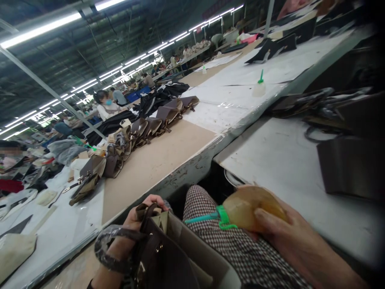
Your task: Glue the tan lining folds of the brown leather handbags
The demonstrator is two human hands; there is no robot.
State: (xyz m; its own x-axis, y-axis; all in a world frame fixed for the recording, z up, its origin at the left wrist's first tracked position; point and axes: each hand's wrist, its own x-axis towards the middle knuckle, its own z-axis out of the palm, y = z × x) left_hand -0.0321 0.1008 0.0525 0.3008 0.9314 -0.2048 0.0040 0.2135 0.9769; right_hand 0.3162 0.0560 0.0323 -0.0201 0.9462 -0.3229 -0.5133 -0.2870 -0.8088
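In my right hand is a squeeze bottle of amber liquid, with a green cap and a blue-green nozzle pointing left. The nozzle tip hangs close to the open edge of a dark brown handbag on my lap. My left hand grips the bag's upper edge at its far corner, fingers partly hidden behind the material. A plastic-wrapped bag handle loops over my left forearm. The bag's lining looks beige.
A long work table runs diagonally ahead, bearing a row of brown bags. Another glue bottle stands farther along it. To the right, a lower white-topped surface holds more dark bag pieces. Other people sit across the table.
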